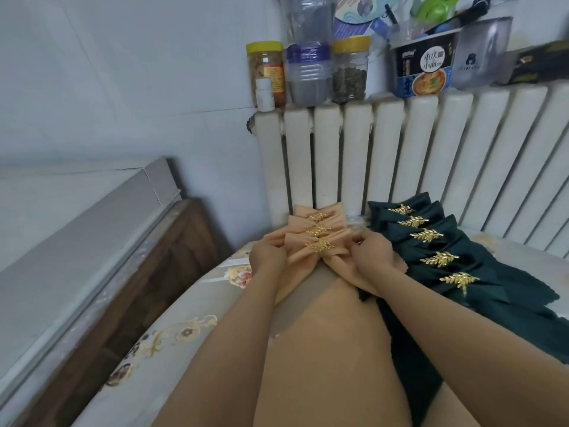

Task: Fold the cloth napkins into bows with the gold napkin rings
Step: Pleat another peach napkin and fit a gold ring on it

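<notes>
Forearms reach forward side by side over the floral bedcover (172,334). Between the hands lies the nearest tan napkin bow (300,252), its gold leaf ring (320,246) centred; the left hand (267,257) pinches its left wing, the right hand (369,252) its right wing. Beyond sit two more tan bows (317,221); green bows (431,241) line the right.

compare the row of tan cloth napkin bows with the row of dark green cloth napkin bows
The row of tan cloth napkin bows shows three gold leaf rings; the row of dark green cloth napkin bows shows five. The left hand and right hand grip the nearest tan bow's two sides; no hand touches the green ones. The tan row lies left, the green row right. Both run back towards the white radiator.
</notes>
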